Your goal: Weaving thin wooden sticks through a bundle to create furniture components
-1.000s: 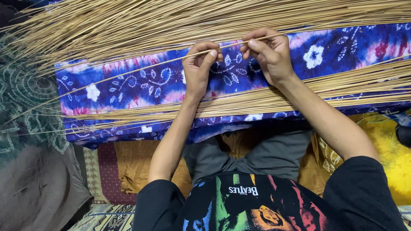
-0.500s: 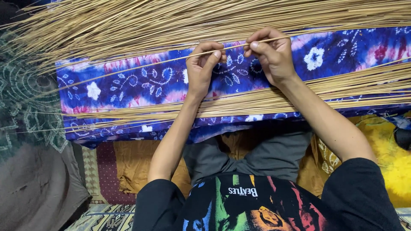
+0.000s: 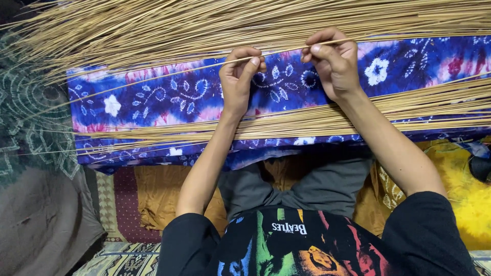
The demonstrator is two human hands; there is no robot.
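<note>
My left hand (image 3: 239, 76) and my right hand (image 3: 333, 62) both pinch one long thin tan stick (image 3: 280, 52) that runs level between them and tapers off to the left. They hover over a blue and pink tie-dye cloth (image 3: 169, 97) with white flowers. A big loose heap of the same thin sticks (image 3: 204, 25) lies along the cloth's far side. A smaller flat bundle of sticks (image 3: 307, 120) lies along the cloth's near edge, under my wrists.
A dark green patterned fabric (image 3: 30, 117) lies at the left. Orange and yellow cloths (image 3: 460, 199) and a patterned mat (image 3: 117, 260) cover the floor near my lap. My grey trousers (image 3: 307, 184) show below the blue cloth.
Both hands have kept their grip on the stick and barely shifted; the stick has slid slightly between the fingers.
</note>
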